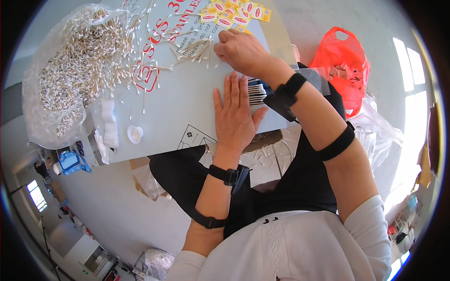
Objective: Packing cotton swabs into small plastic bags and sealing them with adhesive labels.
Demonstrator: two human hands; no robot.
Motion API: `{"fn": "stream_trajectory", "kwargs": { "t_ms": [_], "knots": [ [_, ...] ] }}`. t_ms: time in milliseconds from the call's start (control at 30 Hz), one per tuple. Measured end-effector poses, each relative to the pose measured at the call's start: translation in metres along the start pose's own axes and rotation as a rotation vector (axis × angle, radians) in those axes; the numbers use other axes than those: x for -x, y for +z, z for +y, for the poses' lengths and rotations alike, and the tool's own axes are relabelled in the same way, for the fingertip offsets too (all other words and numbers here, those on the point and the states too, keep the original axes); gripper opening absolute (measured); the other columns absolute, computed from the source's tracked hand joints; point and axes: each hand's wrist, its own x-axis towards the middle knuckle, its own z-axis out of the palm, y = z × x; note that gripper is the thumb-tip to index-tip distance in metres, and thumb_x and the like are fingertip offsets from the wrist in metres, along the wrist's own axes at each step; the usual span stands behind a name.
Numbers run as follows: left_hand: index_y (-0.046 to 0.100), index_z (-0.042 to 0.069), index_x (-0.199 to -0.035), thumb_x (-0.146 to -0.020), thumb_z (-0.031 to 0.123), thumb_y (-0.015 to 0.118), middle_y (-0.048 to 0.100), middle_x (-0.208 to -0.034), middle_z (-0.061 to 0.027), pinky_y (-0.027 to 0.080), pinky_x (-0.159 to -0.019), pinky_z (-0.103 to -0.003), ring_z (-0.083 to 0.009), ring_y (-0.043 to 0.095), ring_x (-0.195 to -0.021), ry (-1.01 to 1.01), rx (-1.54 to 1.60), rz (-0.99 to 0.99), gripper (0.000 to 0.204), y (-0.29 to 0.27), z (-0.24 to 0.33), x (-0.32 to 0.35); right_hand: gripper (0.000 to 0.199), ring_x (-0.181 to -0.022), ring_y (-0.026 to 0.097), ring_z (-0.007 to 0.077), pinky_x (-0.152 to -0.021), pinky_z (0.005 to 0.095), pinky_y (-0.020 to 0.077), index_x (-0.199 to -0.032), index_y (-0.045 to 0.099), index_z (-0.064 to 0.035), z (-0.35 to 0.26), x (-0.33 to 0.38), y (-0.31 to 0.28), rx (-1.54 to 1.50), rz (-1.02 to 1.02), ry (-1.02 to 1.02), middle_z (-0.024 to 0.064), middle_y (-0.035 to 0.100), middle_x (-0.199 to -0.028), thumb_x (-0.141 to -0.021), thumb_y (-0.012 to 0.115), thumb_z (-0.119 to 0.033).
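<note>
My left hand (236,111) lies flat on the table, fingers stretched forward and thumb out to the right. Beside its fingers and thumb is a neat row of white cotton swabs (257,95), with something dark blue at its far end. My right hand (241,50) is curled closed above the table, just right of a loose scatter of cotton swabs (196,50). Whatever its fingers may hold is hidden. At the far left, a clear plastic bag (35,122) spills a big heap of cotton swabs (89,65) onto the tabletop.
Yellow-and-white printed packets (236,14) lie at the table's far edge. Near the left edge are a small white cup (135,134) and white containers (110,124). A blue wipes pack (72,162) sits beyond that edge. A red plastic bag (338,65) stands to the right.
</note>
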Motion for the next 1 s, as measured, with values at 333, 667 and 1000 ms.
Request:
{"fn": "stream_trajectory", "kwargs": {
  "t_ms": [333,667,1000],
  "knots": [
    [0.032,-0.001,-0.146,-0.088,0.050,0.058,0.023,-0.156,-0.0193,0.014,-0.116,-0.054,-0.0345,0.020,-0.146,0.005,-0.015,0.052,0.082,0.003,0.000,0.003,0.007,-0.090,0.059,0.0286,-0.072,0.0391,0.0503,-0.072,0.062,-0.0048,-0.005,0.037,-0.022,-0.101,-0.152,0.056,0.0083,0.057,-0.084,-0.076,0.066,-0.008],
    [0.031,0.000,-0.147,-0.093,0.044,0.055,0.030,-0.151,-0.0211,0.016,-0.116,-0.050,-0.0367,0.024,-0.143,0.053,-0.003,0.019,0.073,0.001,-0.005,0.004,0.016,-0.107,0.058,0.0157,-0.091,0.0279,0.0467,-0.100,0.067,0.0007,-0.009,0.081,-0.033,-0.869,0.211,0.466,0.0074,0.062,-0.116,-0.094,0.054,-0.006],
    [0.029,-0.003,-0.147,-0.105,0.034,0.037,0.031,-0.150,-0.0193,0.022,-0.117,-0.041,-0.0286,0.029,-0.141,-0.234,1.102,0.501,0.057,0.014,0.010,-0.026,0.038,-0.129,0.047,0.0186,-0.111,0.0326,0.0373,-0.132,0.052,0.0042,-0.058,0.102,-0.004,-1.081,0.617,0.642,0.0130,0.051,-0.139,-0.104,0.042,-0.019]
  ]
}}
